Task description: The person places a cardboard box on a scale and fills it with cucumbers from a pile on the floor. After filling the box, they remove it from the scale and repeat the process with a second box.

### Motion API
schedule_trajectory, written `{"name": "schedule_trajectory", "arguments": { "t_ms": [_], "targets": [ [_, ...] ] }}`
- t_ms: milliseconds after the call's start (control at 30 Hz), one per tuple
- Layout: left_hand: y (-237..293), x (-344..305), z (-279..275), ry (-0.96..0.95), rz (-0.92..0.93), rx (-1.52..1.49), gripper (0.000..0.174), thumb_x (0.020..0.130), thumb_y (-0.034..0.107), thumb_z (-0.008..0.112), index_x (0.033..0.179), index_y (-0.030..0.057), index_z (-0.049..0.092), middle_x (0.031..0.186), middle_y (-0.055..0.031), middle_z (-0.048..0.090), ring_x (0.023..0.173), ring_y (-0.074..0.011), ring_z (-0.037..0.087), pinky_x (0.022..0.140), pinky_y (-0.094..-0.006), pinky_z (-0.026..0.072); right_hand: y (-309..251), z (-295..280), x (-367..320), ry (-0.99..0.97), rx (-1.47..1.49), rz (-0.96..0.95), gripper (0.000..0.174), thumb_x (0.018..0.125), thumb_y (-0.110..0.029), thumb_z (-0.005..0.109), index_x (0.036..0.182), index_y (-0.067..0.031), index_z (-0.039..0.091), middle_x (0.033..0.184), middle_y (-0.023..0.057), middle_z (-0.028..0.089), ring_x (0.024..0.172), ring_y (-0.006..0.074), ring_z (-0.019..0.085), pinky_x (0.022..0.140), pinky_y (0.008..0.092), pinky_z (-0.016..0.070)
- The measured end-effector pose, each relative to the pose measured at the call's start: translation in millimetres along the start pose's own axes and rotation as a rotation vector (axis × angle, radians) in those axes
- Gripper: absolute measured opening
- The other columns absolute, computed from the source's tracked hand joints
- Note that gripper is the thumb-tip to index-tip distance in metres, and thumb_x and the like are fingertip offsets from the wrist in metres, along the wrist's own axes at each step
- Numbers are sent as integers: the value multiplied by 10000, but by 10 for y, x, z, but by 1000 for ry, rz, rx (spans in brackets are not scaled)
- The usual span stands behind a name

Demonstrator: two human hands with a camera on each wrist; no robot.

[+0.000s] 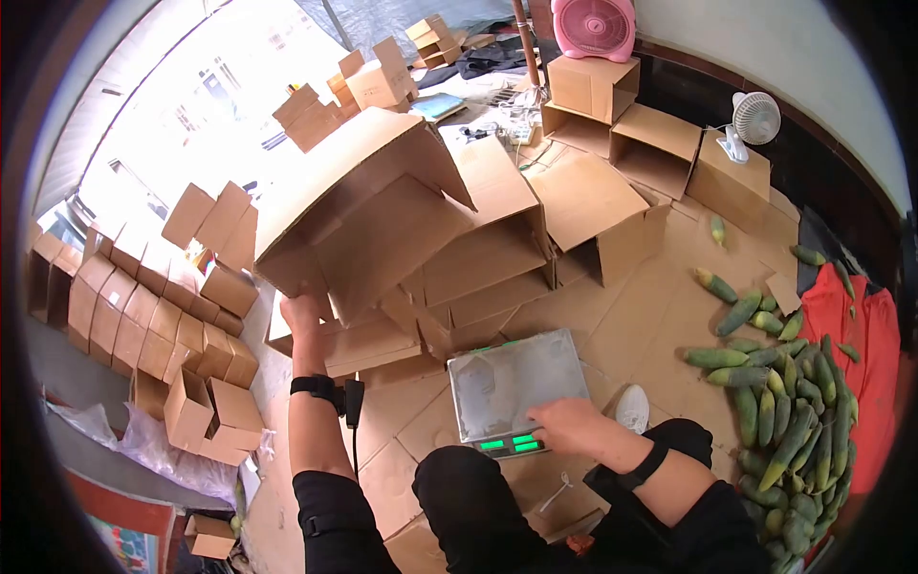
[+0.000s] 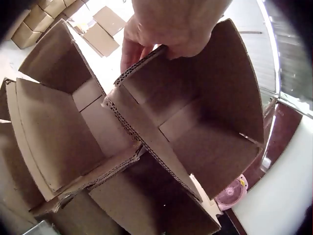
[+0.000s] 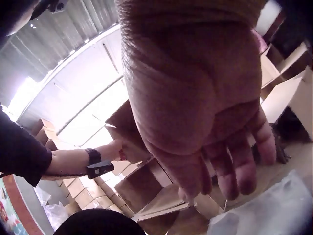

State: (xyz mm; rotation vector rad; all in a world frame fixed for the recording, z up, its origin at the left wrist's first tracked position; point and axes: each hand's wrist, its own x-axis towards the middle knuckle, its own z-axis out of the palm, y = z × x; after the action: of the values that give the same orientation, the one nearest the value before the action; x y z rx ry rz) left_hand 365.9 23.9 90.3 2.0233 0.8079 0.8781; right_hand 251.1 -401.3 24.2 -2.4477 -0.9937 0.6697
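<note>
My left hand (image 1: 302,314) grips the near edge of a large open cardboard box (image 1: 378,230), which is tilted with its opening toward me. In the left wrist view the hand (image 2: 176,24) pinches the cardboard wall, some fingers outside and the rest inside. My right hand (image 1: 574,427) is over the front right part of a digital scale (image 1: 502,383) with a grey plate and lit green displays. Seen from the right wrist, that hand (image 3: 190,98) has its palm showing and loosely bent fingers, holding nothing.
More open boxes (image 1: 488,191) stand behind the held one, and rows of boxes (image 1: 143,316) fill the left. A heap of green cucumber-like vegetables (image 1: 789,421) lies at right beside red cloth (image 1: 851,335). A pink fan (image 1: 594,29) and a white clip fan (image 1: 755,119) sit on boxes.
</note>
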Motion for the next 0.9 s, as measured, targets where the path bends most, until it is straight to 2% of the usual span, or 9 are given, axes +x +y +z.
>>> {"name": "schedule_trajectory", "arguments": {
  "t_ms": [167,233,400,500,600,767,800,867,900],
  "targets": [
    [150,-218,-394,-16,149,-71,305,824,242,531,825,-61,573,712,-58,578,663,-141,509,608,-329,414,21,-74,-9,26,-3,85,312,780,-250,575,1040,-78,559,922,138,608,902,312,573,772,420,460],
    [183,-237,-581,-100,118,-97,319,822,244,564,972,-38,565,828,-49,580,700,-159,518,596,-317,410,69,-73,5,53,4,74,312,778,-242,582,1043,-78,558,969,146,590,937,314,553,784,416,455],
    [571,-677,-1019,-141,103,-125,307,830,227,540,872,-75,569,746,-45,566,672,-117,490,603,-311,408,111,-99,-30,168,-8,71,303,769,-213,603,1037,-78,558,1112,168,513,1043,322,480,816,398,444],
    [863,-969,-1250,-222,159,-121,284,829,209,538,875,-69,574,732,-38,566,648,-112,485,589,-302,405,174,-35,-106,367,-73,81,328,768,-199,610,1058,-61,541,1143,162,479,1072,321,446,829,384,443],
    [931,-1145,-1358,-344,235,-39,250,820,183,540,862,-61,580,710,-32,560,635,-106,481,576,-289,400,335,143,-153,623,-150,-88,363,762,-158,606,1090,-33,513,1103,150,511,1031,312,486,824,379,451],
    [1098,-1423,-1390,-493,251,24,224,807,149,532,862,-61,590,702,-37,565,643,-105,498,576,-271,411,10,-220,-721,576,661,-275,406,724,-121,625,1104,-34,509,1067,186,536,945,341,543,782,385,466],
    [1096,-1461,-1388,-497,251,24,224,807,149,532,862,-61,590,702,-37,565,643,-105,498,576,-271,411,0,-261,-826,576,662,-271,406,724,-121,625,1104,-34,509,1067,186,536,945,341,543,782,385,466],
    [1066,-1529,-1337,-578,131,-41,229,805,137,519,870,-70,593,727,-47,583,660,-109,519,593,-269,423,69,-300,-1031,681,66,-215,422,717,-144,638,1113,-67,514,1044,206,544,956,361,530,781,381,463],
    [1036,-1570,-1301,-592,125,-36,229,805,137,519,870,-70,593,727,-47,583,660,-109,519,593,-269,423,179,-244,-1048,676,74,-202,422,717,-144,638,1113,-67,514,1044,206,544,956,361,530,781,381,463]
  ]
}}
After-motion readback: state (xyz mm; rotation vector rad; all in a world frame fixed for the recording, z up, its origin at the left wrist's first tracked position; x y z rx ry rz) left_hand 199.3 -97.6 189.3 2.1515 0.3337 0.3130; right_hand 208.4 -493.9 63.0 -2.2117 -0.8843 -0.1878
